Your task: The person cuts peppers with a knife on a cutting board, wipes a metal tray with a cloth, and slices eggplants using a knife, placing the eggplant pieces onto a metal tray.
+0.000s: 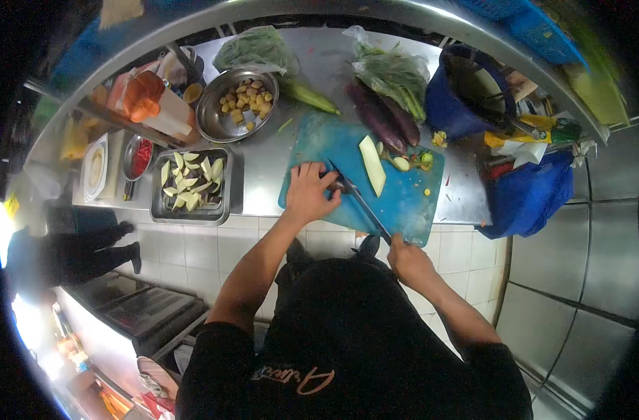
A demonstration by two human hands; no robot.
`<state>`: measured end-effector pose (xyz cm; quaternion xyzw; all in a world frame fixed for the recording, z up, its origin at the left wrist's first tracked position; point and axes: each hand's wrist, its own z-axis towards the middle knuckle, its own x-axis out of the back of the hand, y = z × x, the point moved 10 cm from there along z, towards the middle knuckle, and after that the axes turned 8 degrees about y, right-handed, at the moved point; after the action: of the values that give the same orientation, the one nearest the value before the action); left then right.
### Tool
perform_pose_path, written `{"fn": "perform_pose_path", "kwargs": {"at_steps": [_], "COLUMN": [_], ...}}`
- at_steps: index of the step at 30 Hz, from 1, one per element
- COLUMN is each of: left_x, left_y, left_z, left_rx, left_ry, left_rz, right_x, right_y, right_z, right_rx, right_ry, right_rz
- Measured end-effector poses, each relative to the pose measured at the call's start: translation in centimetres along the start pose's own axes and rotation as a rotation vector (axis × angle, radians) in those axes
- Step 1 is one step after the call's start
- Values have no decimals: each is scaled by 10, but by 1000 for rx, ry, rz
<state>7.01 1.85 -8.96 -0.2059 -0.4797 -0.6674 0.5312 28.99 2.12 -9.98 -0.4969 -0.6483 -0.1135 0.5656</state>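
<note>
On the blue cutting board, my left hand presses down on a dark piece of eggplant, mostly hidden under my fingers. The handle of a long knife is in my right hand at the board's front edge. Its blade runs back and left, the tip end beside my left fingers. Right of the blade lies a pale cut slab of eggplant. Whole purple eggplants rest at the board's back edge, with small yellowish scraps in front of them.
A tray of cut eggplant, a steel bowl of cubes and a small pan of red pieces stand left. Bagged greens lie behind, a blue bucket right. Another person stands far left.
</note>
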Motion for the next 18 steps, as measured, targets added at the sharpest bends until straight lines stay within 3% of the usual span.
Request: {"fn": "perform_pose_path", "kwargs": {"at_steps": [6, 10, 14, 18], "left_x": [1, 6, 7, 3], "left_y": [0, -1, -3, -3], "left_z": [-2, -4, -8, -9], "left_rx": [-44, -20, -45, -56], "left_ry": [1, 60, 113, 67], "left_rz": [-14, -49, -113, -103], "right_x": [-15, 1, -3, -28], "right_y": [-26, -19, -12, -18], "right_z": [66, 42, 7, 48], "right_rx": [130, 107, 6, 118], "right_ry": [95, 123, -14, 68], "right_rz": [61, 5, -73, 8]}}
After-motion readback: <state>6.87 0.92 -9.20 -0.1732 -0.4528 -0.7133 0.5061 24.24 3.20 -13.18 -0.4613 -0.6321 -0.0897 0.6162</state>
